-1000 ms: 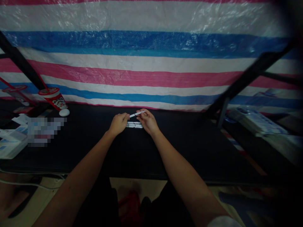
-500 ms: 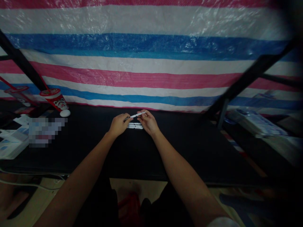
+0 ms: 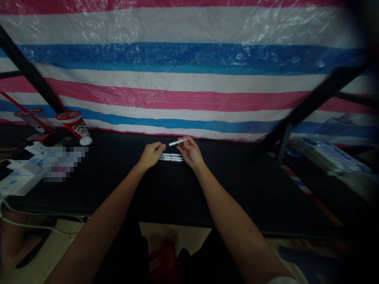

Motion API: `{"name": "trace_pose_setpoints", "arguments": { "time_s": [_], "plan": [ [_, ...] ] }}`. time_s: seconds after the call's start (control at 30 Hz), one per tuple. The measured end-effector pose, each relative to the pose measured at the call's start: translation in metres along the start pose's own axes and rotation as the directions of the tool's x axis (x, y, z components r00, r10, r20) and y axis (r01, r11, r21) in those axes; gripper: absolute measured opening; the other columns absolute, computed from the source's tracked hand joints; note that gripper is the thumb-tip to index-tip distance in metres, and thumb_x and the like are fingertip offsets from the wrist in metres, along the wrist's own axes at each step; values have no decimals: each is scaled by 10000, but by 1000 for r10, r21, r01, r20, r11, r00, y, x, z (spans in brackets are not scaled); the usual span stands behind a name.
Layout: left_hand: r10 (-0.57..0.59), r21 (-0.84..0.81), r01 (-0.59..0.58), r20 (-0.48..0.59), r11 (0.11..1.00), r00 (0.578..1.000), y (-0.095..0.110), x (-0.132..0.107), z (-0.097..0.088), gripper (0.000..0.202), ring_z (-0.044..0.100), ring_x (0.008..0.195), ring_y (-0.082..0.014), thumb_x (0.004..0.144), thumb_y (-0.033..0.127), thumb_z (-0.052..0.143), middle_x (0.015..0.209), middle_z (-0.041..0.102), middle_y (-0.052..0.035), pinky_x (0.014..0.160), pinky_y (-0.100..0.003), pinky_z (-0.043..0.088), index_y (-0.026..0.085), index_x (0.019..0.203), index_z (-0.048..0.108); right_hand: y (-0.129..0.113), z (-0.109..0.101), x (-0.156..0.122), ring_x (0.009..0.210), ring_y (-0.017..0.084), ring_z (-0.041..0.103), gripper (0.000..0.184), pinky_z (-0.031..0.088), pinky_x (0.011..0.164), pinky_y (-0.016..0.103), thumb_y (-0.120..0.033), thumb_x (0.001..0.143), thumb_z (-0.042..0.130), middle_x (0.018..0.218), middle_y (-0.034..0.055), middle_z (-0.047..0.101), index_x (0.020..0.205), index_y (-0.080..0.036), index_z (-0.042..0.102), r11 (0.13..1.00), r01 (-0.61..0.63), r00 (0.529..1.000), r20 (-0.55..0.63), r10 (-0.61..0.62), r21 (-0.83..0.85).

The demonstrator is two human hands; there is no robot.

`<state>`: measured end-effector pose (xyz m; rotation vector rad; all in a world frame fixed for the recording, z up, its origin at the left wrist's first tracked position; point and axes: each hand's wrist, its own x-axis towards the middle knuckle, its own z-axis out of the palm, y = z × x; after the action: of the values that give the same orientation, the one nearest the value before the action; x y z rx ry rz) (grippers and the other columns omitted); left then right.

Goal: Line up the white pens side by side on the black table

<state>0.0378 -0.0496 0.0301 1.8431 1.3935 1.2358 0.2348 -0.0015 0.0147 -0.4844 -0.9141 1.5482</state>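
Observation:
My right hand (image 3: 192,152) pinches a slim white pen (image 3: 177,142) between thumb and fingertips. The pen slants slightly, its left end pointing toward my left hand (image 3: 151,154). That hand is closed, thumb against fingers, just left of the pen and apart from it. Something small and dark may be between those fingers, but I cannot make it out. Below and between both hands, several white and silver pens (image 3: 171,157) lie side by side on the black table (image 3: 177,189). My left hand covers or touches their left ends.
Two red cups with straws, the nearer cup (image 3: 77,125) beside a white rounded object (image 3: 85,141), stand at the back left. White boxes (image 3: 22,181) lie at the left edge. A striped tarp (image 3: 189,83) hangs behind. Plastic-wrapped packs (image 3: 331,156) lie at right.
My left hand has come away from the white pen, which both hands held before. My right hand has shifted slightly right with the pen. The view has turned a little left.

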Motion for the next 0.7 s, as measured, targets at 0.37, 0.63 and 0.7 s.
{"name": "trace_pose_setpoints", "arguments": {
  "time_s": [0.37, 0.63, 0.7],
  "plan": [
    [195, 23, -194, -50, 981, 980, -5, 3, 1, 166, 669, 877, -178, 884, 146, 528, 940, 734, -45, 800, -308, 492, 203, 914, 681, -1, -12, 6, 876, 134, 694, 96, 566, 778, 266, -154, 867, 631, 1005, -3, 744, 885, -247, 648, 999, -4, 991, -135, 9, 37],
    [107, 179, -84, -127, 980, 986, -38, 16, -24, 183, 678, 914, -204, 852, 183, 576, 968, 750, -53, 868, -342, 511, 203, 901, 752, 7, -23, 13, 812, 134, 701, 89, 563, 752, 269, -151, 841, 651, 932, 2, 754, 873, -232, 637, 999, -38, 962, -272, 31, -20],
    [30, 178, -16, -77, 984, 997, -49, 19, -28, 165, 683, 932, -215, 854, 252, 620, 990, 758, -60, 895, -354, 506, 207, 925, 762, 10, -23, 14, 812, 138, 701, 87, 562, 765, 278, -154, 822, 668, 906, 5, 753, 861, -228, 644, 997, -57, 955, -294, 41, -45]
  ]
}}
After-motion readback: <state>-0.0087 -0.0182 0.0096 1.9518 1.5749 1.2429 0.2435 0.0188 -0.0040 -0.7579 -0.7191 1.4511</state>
